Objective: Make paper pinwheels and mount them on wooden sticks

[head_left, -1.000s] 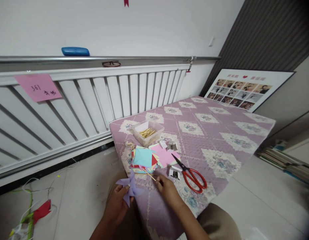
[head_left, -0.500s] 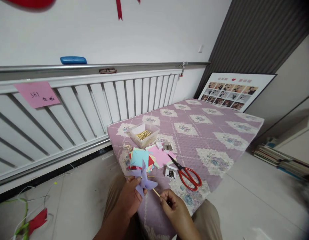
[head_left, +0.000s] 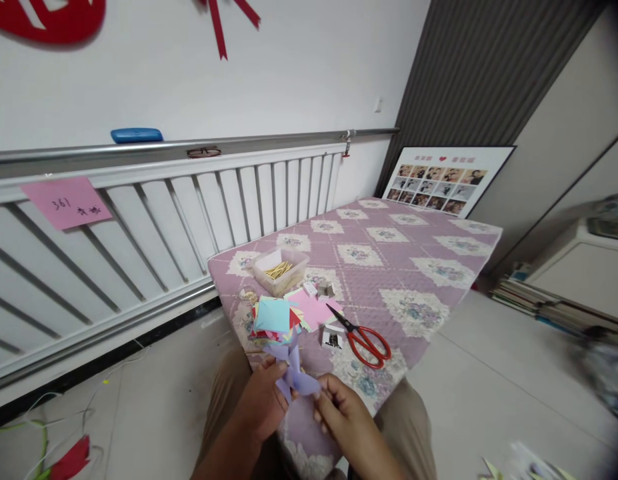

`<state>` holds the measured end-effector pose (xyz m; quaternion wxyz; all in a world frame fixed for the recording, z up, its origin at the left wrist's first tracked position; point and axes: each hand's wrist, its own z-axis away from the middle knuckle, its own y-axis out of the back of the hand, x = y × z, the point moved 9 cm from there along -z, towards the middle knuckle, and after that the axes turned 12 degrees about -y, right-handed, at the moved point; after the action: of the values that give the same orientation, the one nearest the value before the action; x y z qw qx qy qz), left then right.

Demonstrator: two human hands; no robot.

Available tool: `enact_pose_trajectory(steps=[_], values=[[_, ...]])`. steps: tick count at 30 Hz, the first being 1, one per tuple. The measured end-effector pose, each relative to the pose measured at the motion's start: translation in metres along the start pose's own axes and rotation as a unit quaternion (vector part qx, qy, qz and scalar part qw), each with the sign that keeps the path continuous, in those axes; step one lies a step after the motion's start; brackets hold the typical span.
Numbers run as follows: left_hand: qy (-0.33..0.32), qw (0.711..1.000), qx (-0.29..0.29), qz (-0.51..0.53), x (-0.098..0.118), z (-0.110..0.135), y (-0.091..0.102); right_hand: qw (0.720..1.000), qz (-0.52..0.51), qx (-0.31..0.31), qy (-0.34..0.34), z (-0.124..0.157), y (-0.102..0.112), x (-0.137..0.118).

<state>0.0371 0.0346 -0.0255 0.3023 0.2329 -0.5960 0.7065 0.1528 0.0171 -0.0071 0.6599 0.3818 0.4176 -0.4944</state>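
A purple paper pinwheel (head_left: 301,381) with folded blades is held low over the near corner of the table. My left hand (head_left: 266,393) pinches it near its middle from the left, thumb on top. My right hand (head_left: 341,410) is closed at the tip of the right blade, fingers bent together; whether it grips the blade or a stick behind it is hidden. Just beyond lie a stack of coloured paper squares (head_left: 273,315) and pink paper (head_left: 311,312). Red-handled scissors (head_left: 361,338) rest to the right, beside a small open white box (head_left: 332,338) of small dark pieces.
A clear plastic box (head_left: 289,273) of thin sticks stands behind the papers, near small boxes (head_left: 325,289). A floral cloth (head_left: 359,253) covers the table. A white radiator (head_left: 189,207) lines the wall. A red artificial flower (head_left: 71,459) lies on the floor at left.
My right hand has moved up to the right blade; the wooden stick that showed between it and the pinwheel is now out of sight. The pinwheel has turned slightly. The camera view has shifted.
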Motion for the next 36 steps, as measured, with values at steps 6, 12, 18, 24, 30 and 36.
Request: enact_pose_trajectory(steps=[6, 12, 18, 24, 30, 36], values=[[0.008, 0.996, -0.056, 0.067, 0.002, 0.005, -0.001, 0.984, -0.160, 0.023, -0.078, 0.017, 0.004, 0.018], [0.041, 0.982, -0.174, 0.058, -0.018, 0.013, -0.031, 0.978, -0.197, 0.008, -0.073, 0.025, -0.002, 0.010], [0.016, 0.966, -0.240, 0.095, -0.025, 0.010, -0.048, 0.980, -0.191, 0.023, -0.058, 0.029, 0.002, 0.007], [0.025, 0.967, -0.236, 0.095, -0.035, 0.012, -0.042, 0.985, -0.171, 0.022, -0.025, 0.028, -0.001, 0.009], [0.004, 0.973, -0.208, 0.101, -0.034, 0.013, -0.032, 0.987, -0.160, 0.022, -0.016, 0.022, -0.009, 0.019], [0.009, 0.972, -0.209, 0.102, -0.036, 0.013, -0.026, 0.983, -0.182, 0.018, -0.012, 0.017, -0.014, 0.025]])
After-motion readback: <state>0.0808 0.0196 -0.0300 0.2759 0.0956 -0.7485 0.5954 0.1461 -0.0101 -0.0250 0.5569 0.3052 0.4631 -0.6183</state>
